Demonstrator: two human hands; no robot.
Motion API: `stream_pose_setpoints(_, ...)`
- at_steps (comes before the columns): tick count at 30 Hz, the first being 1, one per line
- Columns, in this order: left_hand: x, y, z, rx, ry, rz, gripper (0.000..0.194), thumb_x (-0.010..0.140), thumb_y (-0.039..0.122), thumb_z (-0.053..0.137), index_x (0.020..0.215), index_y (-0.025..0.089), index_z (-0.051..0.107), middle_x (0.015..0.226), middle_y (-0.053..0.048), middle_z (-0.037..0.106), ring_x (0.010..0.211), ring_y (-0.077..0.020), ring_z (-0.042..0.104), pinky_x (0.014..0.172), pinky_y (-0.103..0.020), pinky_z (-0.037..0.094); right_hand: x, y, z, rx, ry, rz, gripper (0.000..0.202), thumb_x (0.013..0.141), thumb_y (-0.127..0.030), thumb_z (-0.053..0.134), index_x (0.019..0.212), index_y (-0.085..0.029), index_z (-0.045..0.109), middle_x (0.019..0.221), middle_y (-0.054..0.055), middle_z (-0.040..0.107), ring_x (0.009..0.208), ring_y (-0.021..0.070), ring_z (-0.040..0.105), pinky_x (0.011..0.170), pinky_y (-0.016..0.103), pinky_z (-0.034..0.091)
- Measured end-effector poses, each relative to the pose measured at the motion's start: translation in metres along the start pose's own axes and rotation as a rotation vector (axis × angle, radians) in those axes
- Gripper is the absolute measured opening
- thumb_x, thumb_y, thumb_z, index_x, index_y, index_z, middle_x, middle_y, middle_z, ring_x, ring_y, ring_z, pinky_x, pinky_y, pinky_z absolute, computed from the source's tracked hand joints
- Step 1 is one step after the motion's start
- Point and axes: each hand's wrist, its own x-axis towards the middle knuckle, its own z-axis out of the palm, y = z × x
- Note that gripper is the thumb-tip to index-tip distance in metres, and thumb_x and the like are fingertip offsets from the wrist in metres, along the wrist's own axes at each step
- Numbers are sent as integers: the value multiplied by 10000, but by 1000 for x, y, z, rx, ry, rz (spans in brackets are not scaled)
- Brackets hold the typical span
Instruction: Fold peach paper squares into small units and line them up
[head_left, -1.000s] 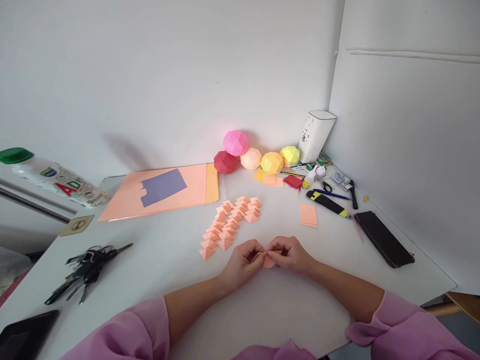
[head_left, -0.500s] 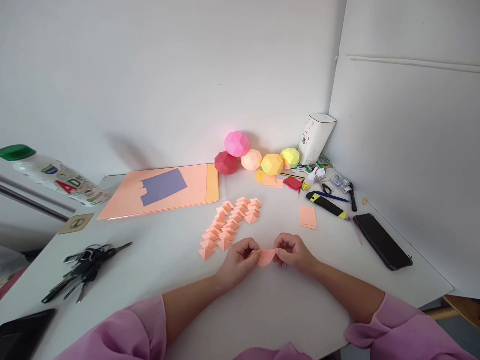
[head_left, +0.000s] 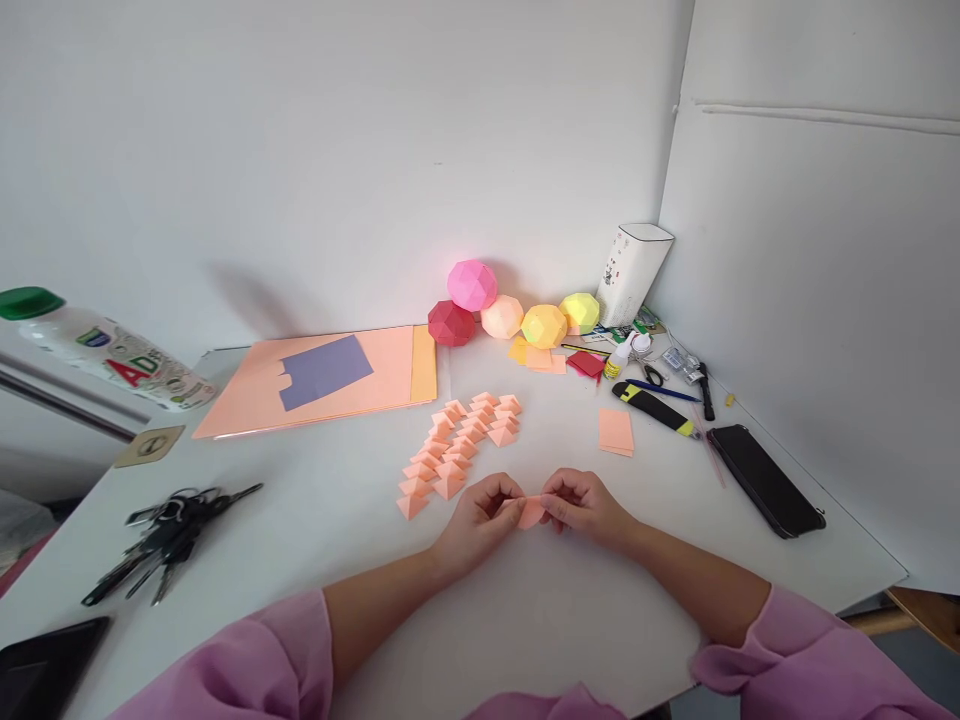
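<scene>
Between my two hands is a small peach paper piece (head_left: 532,513), pinched along its top edge. My left hand (head_left: 487,515) grips its left end with thumb and fingers. At the right end, the thumb and fingers of my right hand (head_left: 581,502) close on the same piece. Just beyond my left hand lie rows of folded peach paper pieces (head_left: 459,450) with pointed tips. A small stack of peach paper rectangles (head_left: 616,431) rests beyond my right hand.
Faceted paper balls (head_left: 502,317) stand by the back wall. Large peach sheets (head_left: 240,385) lie at the back left, keys (head_left: 172,535) and a bottle (head_left: 112,350) at the left. A cutter (head_left: 652,408), glue bottle (head_left: 618,358) and black phone (head_left: 765,480) are at the right.
My right hand has moved slightly left along the paper piece, closer to my left hand. Less of the paper shows between them.
</scene>
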Motion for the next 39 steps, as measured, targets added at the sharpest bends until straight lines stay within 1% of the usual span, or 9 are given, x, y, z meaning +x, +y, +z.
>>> stream_pose_setpoints(4, 0, 0, 0, 25, 36, 22, 259, 783, 377, 564, 662, 176, 453, 584, 37, 432, 549, -88, 398, 501, -205, 329, -1, -1, -1, -13, 16, 16, 262, 790, -400, 620, 724, -153, 564, 631, 14, 615, 526, 99, 539, 513, 231, 451)
stream_pose_setpoints(9, 0, 2, -1, 23, 128, 25, 232, 776, 352, 560, 666, 170, 466, 635, 29, 429, 580, -91, 394, 527, -207, 346, -1, -4, -2, 41, 60, 28, 261, 784, -391, 622, 700, -162, 531, 594, 5, 607, 504, 99, 542, 485, 225, 447)
stream_pose_setpoints(15, -1, 7, 1, -41, 169, -41, 246, 759, 407, 555, 706, 187, 458, 661, 26, 462, 600, -107, 455, 560, -232, 417, 0, -4, -4, 65, 91, 40, 276, 770, -410, 632, 696, -163, 536, 589, 3, 608, 498, 104, 549, 479, 230, 446)
stream_pose_setpoints(19, -1, 7, 0, -45, 181, -36, 261, 752, 428, 566, 721, 187, 472, 685, 21, 488, 626, -116, 496, 598, -254, 461, 0, -4, -4, 83, 91, 30, 277, 771, -411, 635, 697, -163, 535, 593, 2, 605, 497, 103, 543, 477, 231, 441)
stream_pose_setpoints(24, -1, 6, -1, -69, 169, -45, 256, 757, 424, 568, 718, 187, 477, 677, 30, 496, 607, -109, 507, 604, -260, 468, 0, -4, -5, 86, 91, 29, 271, 772, -405, 639, 698, -165, 538, 591, -2, 605, 498, 102, 543, 481, 231, 438)
stream_pose_setpoints(30, -2, 4, -3, -102, 126, -45, 275, 787, 438, 544, 708, 184, 474, 679, 29, 492, 628, -114, 515, 626, -261, 452, 0, -3, -5, 95, 91, 30, 258, 778, -387, 643, 708, -160, 542, 596, 0, 618, 493, 94, 534, 476, 221, 431)
stream_pose_setpoints(35, -1, 1, -4, -116, 83, -11, 294, 776, 454, 576, 716, 179, 488, 691, 25, 494, 639, -114, 504, 627, -261, 452, -1, -4, -5, 108, 99, 26, 257, 771, -382, 652, 704, -161, 540, 594, 1, 621, 483, 92, 523, 476, 224, 428)
stream_pose_setpoints(39, -1, -1, -4, -127, 70, -22, 298, 763, 445, 607, 709, 174, 494, 682, 25, 497, 637, -110, 500, 618, -253, 445, -1, -3, -5, 121, 100, 20, 258, 763, -376, 662, 697, -160, 538, 586, -3, 614, 484, 92, 525, 470, 221, 424)
